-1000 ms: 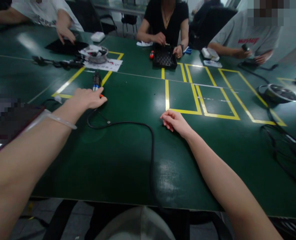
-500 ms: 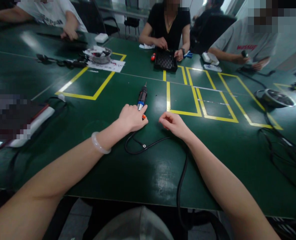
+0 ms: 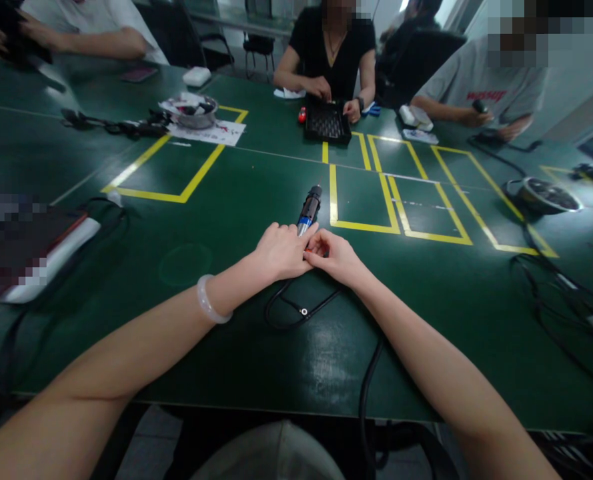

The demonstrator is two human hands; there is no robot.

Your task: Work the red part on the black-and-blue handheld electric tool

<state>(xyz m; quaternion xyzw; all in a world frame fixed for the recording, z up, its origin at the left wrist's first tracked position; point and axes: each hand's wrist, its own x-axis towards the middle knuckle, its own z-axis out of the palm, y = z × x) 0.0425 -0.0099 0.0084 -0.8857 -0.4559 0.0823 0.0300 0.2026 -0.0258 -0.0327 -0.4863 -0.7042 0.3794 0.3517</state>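
Your two hands meet in front of you over the one green table point(image 3: 246, 360). Your left hand point(image 3: 283, 253) is wrapped around the back part of one screwdriver point(image 3: 310, 207), which sits just left of the nearest yellow frame, its tip pointing away from you and leaning right. Your right hand point(image 3: 339, 257) is curled, thumb and fingers touching your left hand at the screwdriver's rear; the fingers overlap there, so I cannot tell whether they grip it too. One bracelet point(image 3: 209, 300) circles your left wrist. Below your hands, one black cord point(image 3: 371, 373) curves toward you and over the table edge, with one small metal ring point(image 3: 303, 312) beside its loop.

Four yellow tape frames point(image 3: 365, 228) mark the middle of the table, with part of another at the far right. Two metal bowls stand well apart: the left bowl point(image 3: 203, 115) on one sheet of paper point(image 3: 233, 133), the right bowl point(image 3: 551, 200) beside dark cables point(image 3: 536, 267). Three people sit across from you. The middle person point(image 3: 329, 63) has both hands at one black tray point(image 3: 329, 127), with one red object point(image 3: 302, 115) just beside it
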